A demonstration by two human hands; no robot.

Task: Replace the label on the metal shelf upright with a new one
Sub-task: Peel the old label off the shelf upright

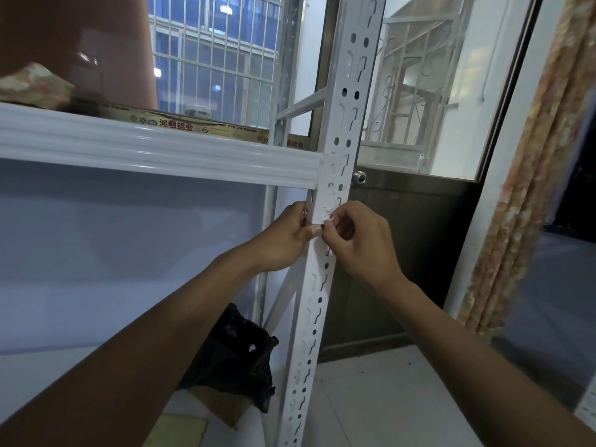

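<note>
At the middle of the frame, a white label (326, 201), wrinkled and torn in spots, is seen stuck on the white slotted upright (346, 124), just below the shelf beam (161, 150). The upright is clasped at its left edge by the left grip (283, 240), thumb laid across the front. The label's lower edge is pinched by the right grip (361, 243).
</note>
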